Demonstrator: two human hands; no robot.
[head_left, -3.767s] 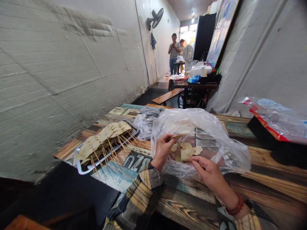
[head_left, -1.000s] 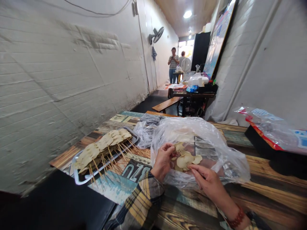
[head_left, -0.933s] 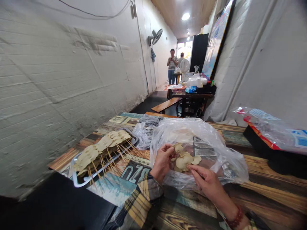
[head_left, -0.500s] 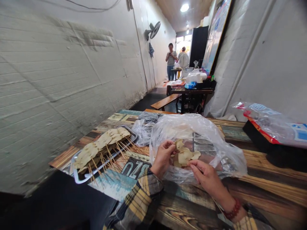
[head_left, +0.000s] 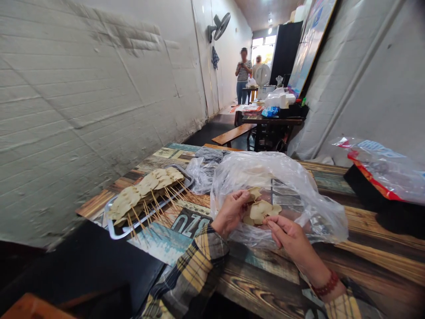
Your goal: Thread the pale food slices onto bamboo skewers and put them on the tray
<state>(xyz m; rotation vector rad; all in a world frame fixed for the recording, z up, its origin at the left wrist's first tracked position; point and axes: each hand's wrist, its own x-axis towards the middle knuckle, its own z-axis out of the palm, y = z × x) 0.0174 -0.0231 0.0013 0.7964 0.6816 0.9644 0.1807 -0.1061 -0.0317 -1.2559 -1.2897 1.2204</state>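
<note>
My left hand point(head_left: 230, 212) is pinched on a thin pale slice point(head_left: 255, 193) at the mouth of a clear plastic bag point(head_left: 292, 195). My right hand point(head_left: 288, 234) is closed round a thin wooden skewer whose tip reaches into a small pile of pale slices point(head_left: 262, 211) lying on the bag. Both hands are close together over the wooden table point(head_left: 372, 248). To the left, a metal tray point(head_left: 113, 232) holds several skewers threaded with the same slices point(head_left: 146, 188).
A second crumpled clear bag point(head_left: 201, 173) lies behind the tray. A black box with a red-and-clear bag point(head_left: 381, 170) stands at the right. The white wall runs along the left. Two people stand far down the aisle by another table point(head_left: 270, 119) and bench point(head_left: 232, 133).
My left hand has kept its pinch on a slice and shifted slightly toward the right hand's skewer. The view has tilted a little; the tray and bags have not moved.
</note>
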